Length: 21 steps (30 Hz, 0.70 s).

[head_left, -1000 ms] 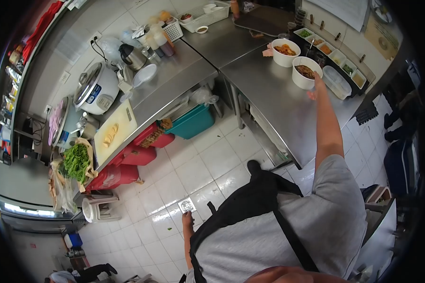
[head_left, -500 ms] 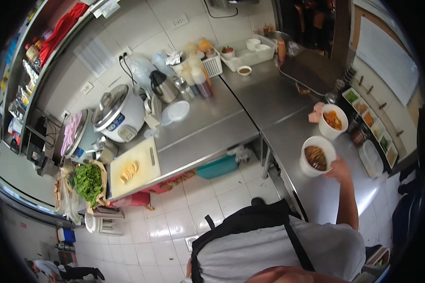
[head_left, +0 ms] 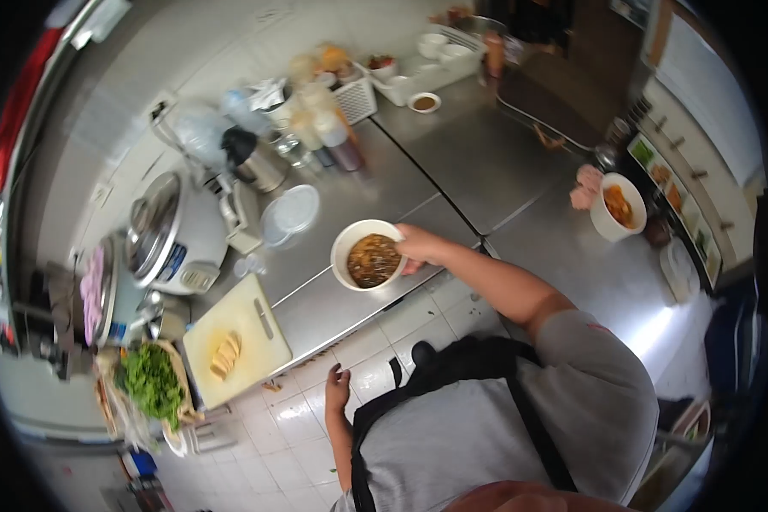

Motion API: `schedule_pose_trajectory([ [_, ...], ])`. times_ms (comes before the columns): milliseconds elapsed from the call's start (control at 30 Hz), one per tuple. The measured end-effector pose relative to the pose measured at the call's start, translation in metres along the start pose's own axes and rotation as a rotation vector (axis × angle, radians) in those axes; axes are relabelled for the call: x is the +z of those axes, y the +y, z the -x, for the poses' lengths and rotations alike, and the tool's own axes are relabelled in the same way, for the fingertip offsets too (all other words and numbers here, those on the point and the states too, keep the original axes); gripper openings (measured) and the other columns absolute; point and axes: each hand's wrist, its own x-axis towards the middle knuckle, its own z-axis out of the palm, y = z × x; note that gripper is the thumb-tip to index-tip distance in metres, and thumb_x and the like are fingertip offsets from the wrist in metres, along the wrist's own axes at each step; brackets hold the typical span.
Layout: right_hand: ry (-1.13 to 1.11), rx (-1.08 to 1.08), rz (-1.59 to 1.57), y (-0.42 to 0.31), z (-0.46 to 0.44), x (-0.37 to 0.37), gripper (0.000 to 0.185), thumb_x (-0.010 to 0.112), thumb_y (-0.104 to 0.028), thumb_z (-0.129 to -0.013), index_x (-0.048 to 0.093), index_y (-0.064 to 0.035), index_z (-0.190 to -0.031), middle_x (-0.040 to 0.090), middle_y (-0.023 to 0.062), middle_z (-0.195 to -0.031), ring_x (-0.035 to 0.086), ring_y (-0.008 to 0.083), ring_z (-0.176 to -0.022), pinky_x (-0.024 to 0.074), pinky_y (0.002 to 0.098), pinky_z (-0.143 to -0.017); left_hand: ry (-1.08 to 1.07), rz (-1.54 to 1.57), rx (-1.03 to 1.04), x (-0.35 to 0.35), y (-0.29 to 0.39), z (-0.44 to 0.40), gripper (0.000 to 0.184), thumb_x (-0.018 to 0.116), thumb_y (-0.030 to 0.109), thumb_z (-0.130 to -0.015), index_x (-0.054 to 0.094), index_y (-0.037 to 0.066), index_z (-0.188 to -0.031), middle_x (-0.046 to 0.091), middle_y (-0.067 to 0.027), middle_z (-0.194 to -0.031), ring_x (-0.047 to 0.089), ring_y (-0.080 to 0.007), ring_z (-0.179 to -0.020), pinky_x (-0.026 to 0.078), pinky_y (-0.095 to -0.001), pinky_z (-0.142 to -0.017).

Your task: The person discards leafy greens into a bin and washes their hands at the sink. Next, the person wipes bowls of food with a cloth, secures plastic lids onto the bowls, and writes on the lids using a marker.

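Observation:
My right hand (head_left: 420, 247) grips the rim and side of a white paper bowl (head_left: 341, 254), which holds brown food in dark liquid. The bowl is over the front part of the steel counter, right of the cutting board (head_left: 260, 328). Sliced pale yellow food (head_left: 225, 357) lies on that board. My left hand (head_left: 339, 388) is low, in front of the counter edge, with its fingers slightly apart and nothing visible in them. A second white bowl (head_left: 608, 224) with orange food stands on the right counter, beside pink pieces (head_left: 585, 186).
A rice cooker (head_left: 158, 243), a steel jug (head_left: 260, 162) and sauce bottles (head_left: 337, 141) line the back. Clear lids (head_left: 290, 213) lie on the counter. Leafy greens (head_left: 152, 381) are at left. A tray of toppings (head_left: 676, 205) sits by the right wall.
My right hand has carried the bowl of brown food from the right counter leftward to the middle counter. My left hand has come into view, and the camera view has shifted.

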Motion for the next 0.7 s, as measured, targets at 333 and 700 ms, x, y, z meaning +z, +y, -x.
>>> schedule_pose_trajectory([
  [333,1.213,0.096,1.113,0.009,0.037,-0.227,0.038,0.048,-0.024,-0.078,0.050,0.0022,-0.106,0.047,0.0202,-0.113,0.047,0.0358,-0.100,0.0372,0.0406,-0.087,-0.492,0.363,-0.085,-0.127,0.112,-0.021,0.056,0.044,0.050,-0.080,0.046,0.002,-0.108,0.057,-0.0129,-0.091,0.059,-0.0224,-0.075,0.045,-0.0294,-0.060],
  [700,1.557,0.437,1.329,0.104,0.104,-0.286,0.025,0.041,-0.018,-0.080,0.055,-0.0099,-0.100,0.054,0.0153,-0.104,0.048,0.0278,-0.101,0.0407,0.0404,-0.080,-0.327,0.532,-0.085,-0.050,0.200,-0.076,0.056,0.038,0.044,-0.085,0.030,0.007,-0.125,0.050,-0.0129,-0.103,0.055,-0.0197,-0.080,0.045,-0.0292,-0.063],
])
